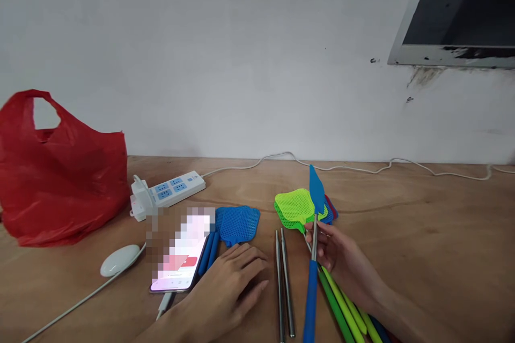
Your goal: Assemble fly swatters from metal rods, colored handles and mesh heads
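Note:
My right hand point(336, 254) grips a blue fly swatter point(311, 289) by its metal rod, fingers and thumb closed around it. The swatter stands upright with its head seen nearly edge-on. Behind it lie green and yellow-green swatter heads point(295, 206), with blue and red ones partly covered. Green and yellow handles point(341, 305) run beneath my right wrist. My left hand point(231, 284) rests palm down with loosely bent fingers apart, just below the blue mesh swatter heads point(240, 223). Two bare metal rods point(284, 284) lie between my hands. Two blue handles point(209, 252) lie beside the phone.
A lit phone point(183, 257), partly blurred out, has a charging cable plugged in. Beyond it are a white power strip point(177, 188) and a red plastic bag point(68, 182). A white oval device point(119, 260) sits at left. A white cord point(341, 169) runs along the wall.

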A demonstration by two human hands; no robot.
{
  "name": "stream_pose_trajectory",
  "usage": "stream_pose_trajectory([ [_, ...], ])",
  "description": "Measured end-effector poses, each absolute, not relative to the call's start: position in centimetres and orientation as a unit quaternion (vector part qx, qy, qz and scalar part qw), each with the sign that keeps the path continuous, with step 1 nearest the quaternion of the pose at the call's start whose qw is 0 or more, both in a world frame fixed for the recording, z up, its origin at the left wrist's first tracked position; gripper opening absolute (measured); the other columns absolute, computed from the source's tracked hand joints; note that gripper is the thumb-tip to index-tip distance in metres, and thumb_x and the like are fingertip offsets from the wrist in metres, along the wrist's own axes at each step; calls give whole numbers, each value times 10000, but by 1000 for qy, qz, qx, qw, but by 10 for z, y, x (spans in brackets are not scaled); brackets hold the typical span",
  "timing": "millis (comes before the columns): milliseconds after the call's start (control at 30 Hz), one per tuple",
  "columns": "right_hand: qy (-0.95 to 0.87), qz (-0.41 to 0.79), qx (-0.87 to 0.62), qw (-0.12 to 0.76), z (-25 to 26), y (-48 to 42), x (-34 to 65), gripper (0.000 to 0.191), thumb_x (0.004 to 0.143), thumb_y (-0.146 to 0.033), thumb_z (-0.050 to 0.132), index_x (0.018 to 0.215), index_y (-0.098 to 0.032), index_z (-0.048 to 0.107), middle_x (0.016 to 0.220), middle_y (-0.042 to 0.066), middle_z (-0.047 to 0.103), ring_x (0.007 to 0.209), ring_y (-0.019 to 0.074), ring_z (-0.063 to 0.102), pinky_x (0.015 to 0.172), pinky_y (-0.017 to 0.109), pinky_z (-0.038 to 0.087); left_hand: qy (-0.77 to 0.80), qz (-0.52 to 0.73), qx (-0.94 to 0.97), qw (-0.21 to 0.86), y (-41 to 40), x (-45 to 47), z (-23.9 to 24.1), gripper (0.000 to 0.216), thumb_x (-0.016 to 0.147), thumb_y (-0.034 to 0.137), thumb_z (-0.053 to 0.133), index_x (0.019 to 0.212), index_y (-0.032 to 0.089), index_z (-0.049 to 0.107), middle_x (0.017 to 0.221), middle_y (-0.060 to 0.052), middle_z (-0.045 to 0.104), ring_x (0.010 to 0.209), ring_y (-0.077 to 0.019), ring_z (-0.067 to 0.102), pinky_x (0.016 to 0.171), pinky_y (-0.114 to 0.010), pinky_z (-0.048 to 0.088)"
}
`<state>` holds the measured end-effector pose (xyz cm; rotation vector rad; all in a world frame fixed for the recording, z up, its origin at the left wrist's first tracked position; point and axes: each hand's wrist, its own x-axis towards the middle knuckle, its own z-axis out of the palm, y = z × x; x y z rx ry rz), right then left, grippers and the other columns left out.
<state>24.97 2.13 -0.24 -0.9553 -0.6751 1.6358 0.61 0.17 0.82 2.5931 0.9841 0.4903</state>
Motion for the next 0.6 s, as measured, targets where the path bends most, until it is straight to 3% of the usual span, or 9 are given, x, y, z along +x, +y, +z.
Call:
stream_pose_trajectory([
  [167, -283, 690, -385, 543, -5, 21, 249, 255, 753, -386, 779, 888, -170, 790, 898, 89, 757, 720, 144, 646, 533, 189, 490, 356, 214, 880, 231, -1, 7, 8, 188, 1011, 251, 441, 1002, 227, 627, 941, -21, 653, 868, -183, 603, 782, -285, 456],
  [333, -285, 701, -349, 552, -3, 18, 247, 297, 700, -387, 838, 909, -179, 803, 943, 79, 774, 748, 135, 665, 615, 184, 524, 411, 200, 831, 315, -2, 9, 6, 405, 1042, 424, 361, 801, 198, 595, 718, 18, 571, 670, -142, 512, 636, -254, 387],
  [600, -284, 724, -331, 535, -1, 17, 247, 353, 673, -411, 863, 945, -194, 802, 963, 87, 782, 755, 127, 663, 635, 184, 512, 439, 198, 801, 356, -3, 8, 1, 294, 985, 454, 460, 910, 209, 604, 706, 36, 495, 661, -139, 456, 583, -237, 350],
])
